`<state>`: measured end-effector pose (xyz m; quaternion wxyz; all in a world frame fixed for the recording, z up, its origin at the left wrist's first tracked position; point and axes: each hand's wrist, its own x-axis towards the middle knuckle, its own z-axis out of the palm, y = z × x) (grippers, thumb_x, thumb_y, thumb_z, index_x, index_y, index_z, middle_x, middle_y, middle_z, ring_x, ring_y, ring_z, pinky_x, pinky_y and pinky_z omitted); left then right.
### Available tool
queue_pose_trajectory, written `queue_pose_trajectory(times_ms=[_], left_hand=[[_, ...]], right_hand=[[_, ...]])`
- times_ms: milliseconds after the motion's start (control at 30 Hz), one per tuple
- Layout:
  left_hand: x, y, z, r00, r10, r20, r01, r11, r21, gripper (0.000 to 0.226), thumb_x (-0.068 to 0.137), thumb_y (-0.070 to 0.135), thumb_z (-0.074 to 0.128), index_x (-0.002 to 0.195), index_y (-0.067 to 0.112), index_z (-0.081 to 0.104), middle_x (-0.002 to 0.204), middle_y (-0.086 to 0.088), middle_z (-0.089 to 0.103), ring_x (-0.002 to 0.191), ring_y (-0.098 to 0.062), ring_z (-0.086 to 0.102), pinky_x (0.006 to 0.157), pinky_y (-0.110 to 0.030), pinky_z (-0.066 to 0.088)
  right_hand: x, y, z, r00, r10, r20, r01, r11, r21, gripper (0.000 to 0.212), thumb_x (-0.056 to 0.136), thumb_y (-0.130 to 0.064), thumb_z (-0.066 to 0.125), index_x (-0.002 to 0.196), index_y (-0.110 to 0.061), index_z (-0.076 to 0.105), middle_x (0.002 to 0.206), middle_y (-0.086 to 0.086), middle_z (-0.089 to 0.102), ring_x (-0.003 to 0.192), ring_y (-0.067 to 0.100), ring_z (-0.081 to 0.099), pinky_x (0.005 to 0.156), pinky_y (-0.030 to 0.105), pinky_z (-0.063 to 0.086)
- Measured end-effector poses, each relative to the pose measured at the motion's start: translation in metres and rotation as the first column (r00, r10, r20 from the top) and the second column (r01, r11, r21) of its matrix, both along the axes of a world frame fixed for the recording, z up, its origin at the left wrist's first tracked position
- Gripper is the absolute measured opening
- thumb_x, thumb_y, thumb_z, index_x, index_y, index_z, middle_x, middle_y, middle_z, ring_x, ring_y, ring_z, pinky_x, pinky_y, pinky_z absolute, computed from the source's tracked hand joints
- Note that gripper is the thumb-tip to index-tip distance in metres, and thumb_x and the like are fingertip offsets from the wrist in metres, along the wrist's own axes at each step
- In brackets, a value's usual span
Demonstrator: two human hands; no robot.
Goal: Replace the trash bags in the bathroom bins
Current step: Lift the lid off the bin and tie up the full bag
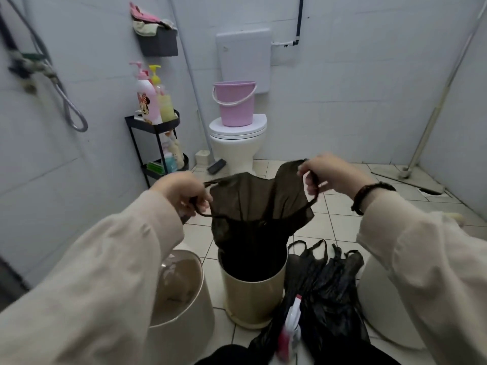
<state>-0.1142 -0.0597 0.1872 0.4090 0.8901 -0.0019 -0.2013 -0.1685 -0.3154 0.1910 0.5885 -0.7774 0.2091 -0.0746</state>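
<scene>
Left hand [181, 192] and right hand [326, 172] each pinch a handle loop of the bag [253, 206], judged light, limp, tear-prone film.

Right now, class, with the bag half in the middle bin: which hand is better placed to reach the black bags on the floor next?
Probably the right hand: the pile of black bags lies right of the bin, beneath that arm. The left hand would have to cross the bin.
</scene>
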Motion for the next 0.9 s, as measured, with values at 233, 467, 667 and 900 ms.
queue_pose_trajectory(times_ms=[233,467,667,900], left_hand=[[-0.025,-0.058,0.024,0.84,0.26,0.477,-0.044,0.907,-0.418,0.015,0.087,0.024,0.06,0.085,0.012,0.067,0.074,-0.003,0.059,0.074,-0.016,0.053,0.073,-0.029,0.042],[-0.041,-0.08,-0.047,0.821,0.335,0.462,0.054,0.76,-0.647,0.017,0.098,0.021,0.043,0.095,0.025,0.059,0.094,0.01,0.063,0.094,-0.003,0.057,0.08,-0.011,0.039],[-0.027,-0.079,-0.078,0.833,0.105,0.543,0.127,0.919,-0.373,0.036,0.096,0.016,0.046,0.129,0.031,0.041,0.088,0.007,0.069,0.087,-0.006,0.063,0.076,-0.01,0.044],[-0.027,-0.09,-0.078,0.941,0.238,0.241,0.002,0.707,-0.707,0.034,0.097,0.009,0.043,0.118,0.032,0.029,0.078,-0.002,0.06,0.064,-0.012,0.054,0.07,-0.029,0.049]], right_hand=[[0.002,0.046,-0.007,0.872,-0.176,0.457,0.314,0.917,-0.246,0.022,0.085,-0.027,0.056,0.088,-0.01,0.069,0.098,0.007,0.06,0.099,0.022,0.05,0.088,0.029,0.037],[0.001,0.058,-0.055,0.904,-0.07,0.422,0.072,0.997,0.012,0.018,0.089,-0.023,0.054,0.077,-0.014,0.064,0.077,0.01,0.07,0.085,0.027,0.068,0.087,0.04,0.051],[0.011,0.048,-0.076,0.972,0.11,0.209,-0.107,0.994,-0.028,0.041,0.091,-0.004,0.039,0.123,-0.025,0.055,0.08,0.005,0.065,0.068,0.026,0.064,0.076,0.041,0.056],[0.017,0.046,-0.076,0.962,0.209,0.176,-0.208,0.978,-0.021,0.054,0.09,0.0,0.036,0.131,-0.034,0.046,0.06,0.002,0.059,0.056,0.018,0.055,0.058,0.027,0.046]])
